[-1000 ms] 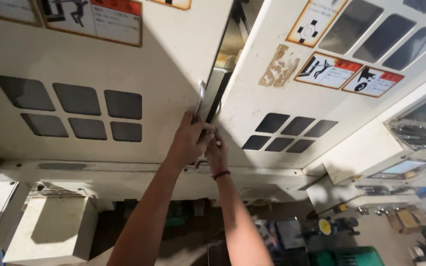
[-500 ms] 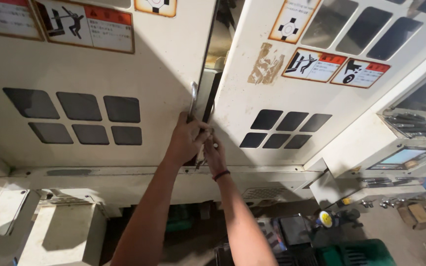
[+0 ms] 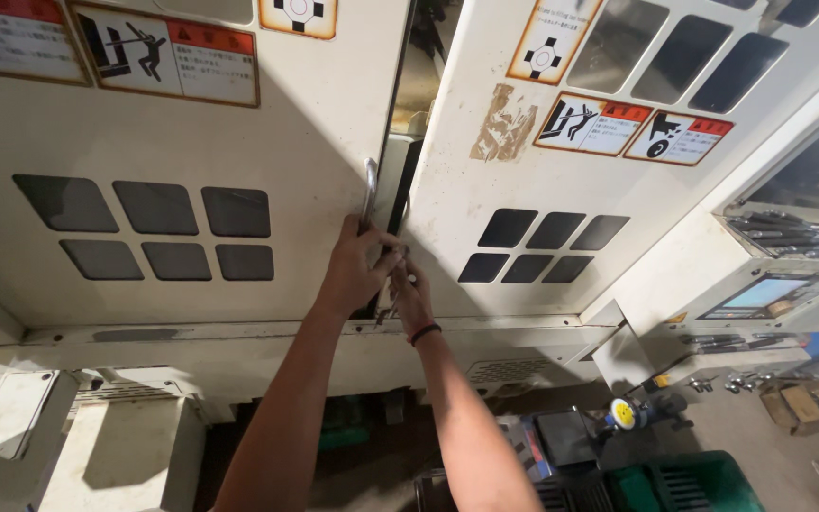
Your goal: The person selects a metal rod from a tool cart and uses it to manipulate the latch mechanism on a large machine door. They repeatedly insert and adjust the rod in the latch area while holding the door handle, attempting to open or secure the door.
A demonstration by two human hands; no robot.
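the left hand (image 3: 353, 270) is clenched around the bottom end of the shiny metal handle (image 3: 369, 194) on the left door (image 3: 172, 142), and the handle runs straight up from that grip, right along the door's edge by the dark gap (image 3: 409, 114). the right hand (image 3: 414, 289) sits just beside it and a bit lower, at the edge of the right door (image 3: 523, 256) (its fingers look curled, but i cannot tell what they are grasping). the left hand is the nearer one to the handle.

- Rectangular warning labels (image 3: 171, 54), white, black and red, upper left.
- Two similar labels (image 3: 635, 129), upper right.
- Small bluish screen (image 3: 760, 294), right.
- Cardboard box (image 3: 805, 406), lower right.
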